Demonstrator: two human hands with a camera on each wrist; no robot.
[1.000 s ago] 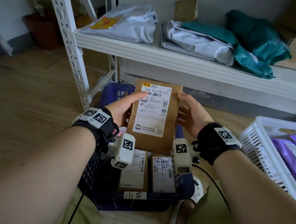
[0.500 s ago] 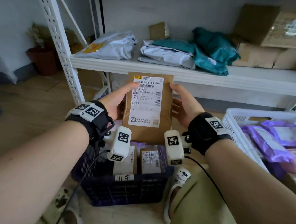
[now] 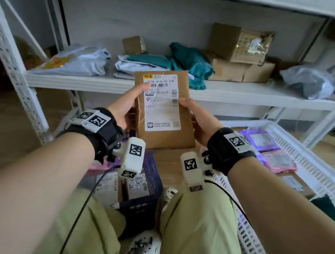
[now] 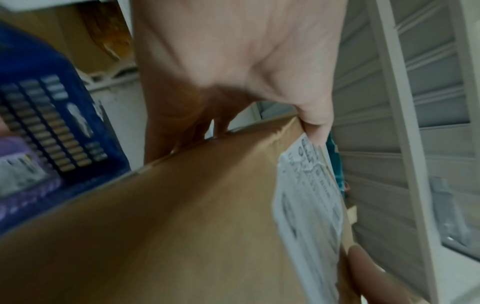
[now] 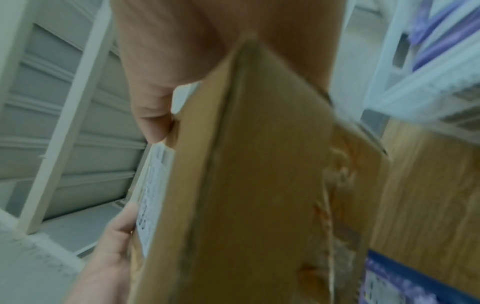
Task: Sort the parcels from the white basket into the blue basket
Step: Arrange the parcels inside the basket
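A flat brown cardboard parcel (image 3: 164, 114) with a white shipping label is held upright in front of the shelf, label toward me. My left hand (image 3: 126, 104) grips its left edge, thumb on the label. My right hand (image 3: 196, 117) grips its right edge. The wrist views show the same brown parcel (image 4: 182, 216) (image 5: 246, 185) close up, thumbs on the label face. The blue basket (image 3: 145, 198) sits on the floor below, between my knees, with boxed parcels inside. The white basket (image 3: 296, 139) is at the right with purple and pink mailers.
A white metal shelf (image 3: 227, 91) runs across behind the parcel, loaded with grey and teal mailer bags and cardboard boxes (image 3: 240, 43). Its perforated upright (image 3: 14, 67) stands at the left. My knees and white shoes (image 3: 142, 249) crowd the floor below.
The parcel has been lifted higher and a little to the right, away from the blue basket, still gripped by both hands. My view has tilted up and right, showing more shelf and white basket.
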